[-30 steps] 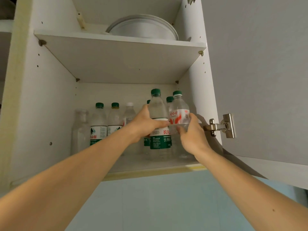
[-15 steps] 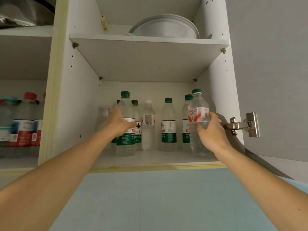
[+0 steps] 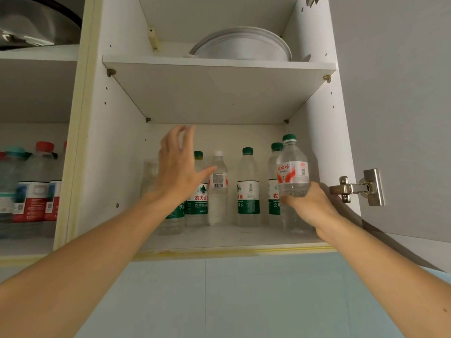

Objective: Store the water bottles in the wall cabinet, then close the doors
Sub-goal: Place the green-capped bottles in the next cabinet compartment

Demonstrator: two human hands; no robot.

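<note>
Far to my left there is another cupboard space with red-label bottles (image 3: 31,191) standing in it; they look blurry. Above them sits a shiny metal pot (image 3: 36,20).

Next comes the wall cabinet (image 3: 114,142), and it is open. My left hand (image 3: 178,167) is up in front of the bottom shelf (image 3: 231,236). Its fingers are spread wide and it holds nothing. Behind my wrist stands a green-label bottle (image 3: 174,215), partly hidden. Just beside it is another green-label bottle with a green cap (image 3: 199,201). Then comes a clear bottle with a white cap (image 3: 218,191), and then a green-cap bottle in the middle (image 3: 248,191). One more green-cap bottle (image 3: 274,186) stands near the right wall.

My right hand (image 3: 310,206) holds the bottle with the red and white label (image 3: 292,172). My fingers curl around its lower part. The bottle is upright at the front right of the shelf. I cannot tell if its bottom touches the shelf.

On the top shelf lies a white round dish (image 3: 241,45).

To the right is the open grey door (image 3: 402,106) with a silver hinge (image 3: 358,187).
</note>
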